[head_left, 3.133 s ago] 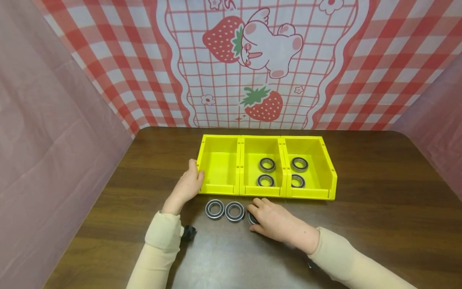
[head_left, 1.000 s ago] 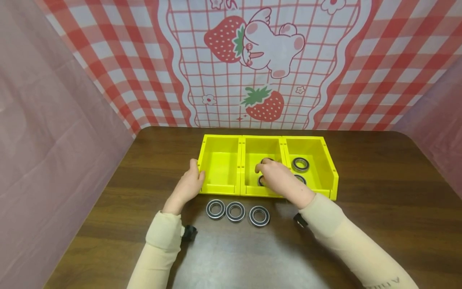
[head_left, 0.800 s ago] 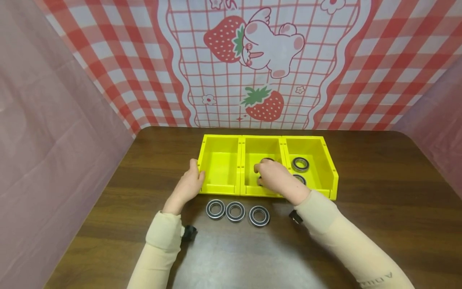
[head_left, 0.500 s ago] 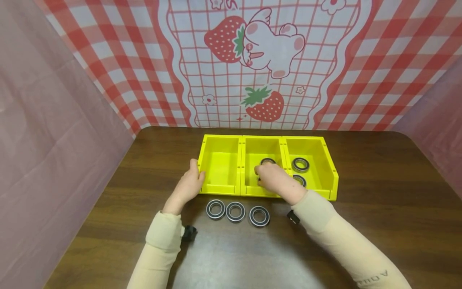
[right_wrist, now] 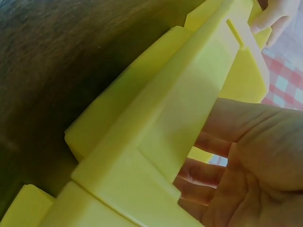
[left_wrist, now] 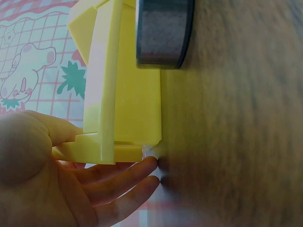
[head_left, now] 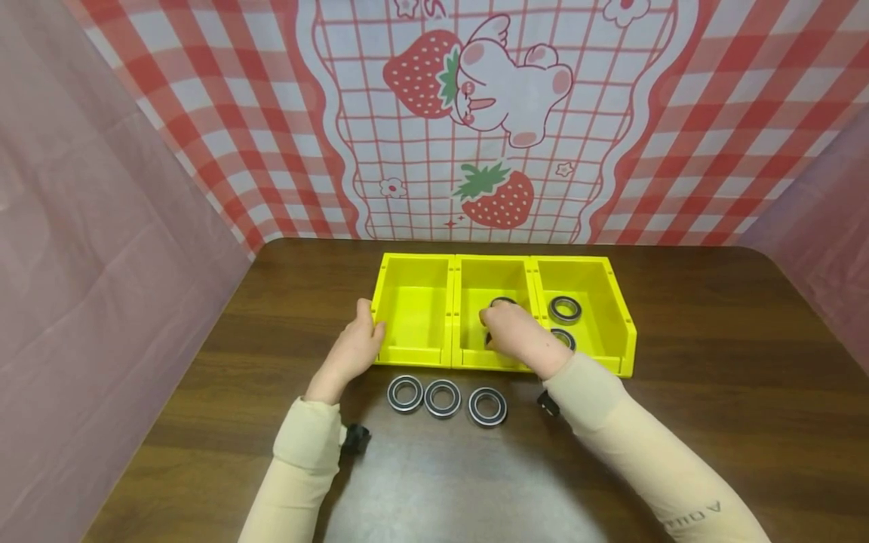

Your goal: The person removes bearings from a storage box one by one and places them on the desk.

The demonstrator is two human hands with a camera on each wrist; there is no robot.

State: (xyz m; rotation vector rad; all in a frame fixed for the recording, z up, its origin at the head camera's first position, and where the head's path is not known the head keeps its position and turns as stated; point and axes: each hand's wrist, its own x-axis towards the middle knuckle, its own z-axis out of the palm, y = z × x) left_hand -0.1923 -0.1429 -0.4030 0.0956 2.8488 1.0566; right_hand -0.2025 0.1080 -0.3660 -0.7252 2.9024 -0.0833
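My left hand (head_left: 353,343) grips the outer left wall of the left yellow bin (head_left: 413,354), thumb over the edge and the other fingers spread along the outside in the left wrist view. My right hand (head_left: 516,332) reaches down into the middle yellow bin (head_left: 468,358), over its two bearings. The back bearing (head_left: 504,302) shows past the knuckles; the front bearing (head_left: 489,341) is mostly covered. In the right wrist view the fingers bend behind the yellow front wall, their tips hidden, so I cannot tell whether they pinch the front bearing.
Three bearings lie in a row before the bins: a left bearing (head_left: 405,394), a middle bearing (head_left: 443,398) and a right bearing (head_left: 487,407). Two more, one of them a back bearing (head_left: 565,309), sit in the right yellow bin (head_left: 614,366). A checked cloth (head_left: 258,151) hangs behind the table.
My right hand has gone from the rightmost bearing on the table into the middle bin, leaving that bearing on the table. Lately it shifts only slightly there. The left hand stays put.
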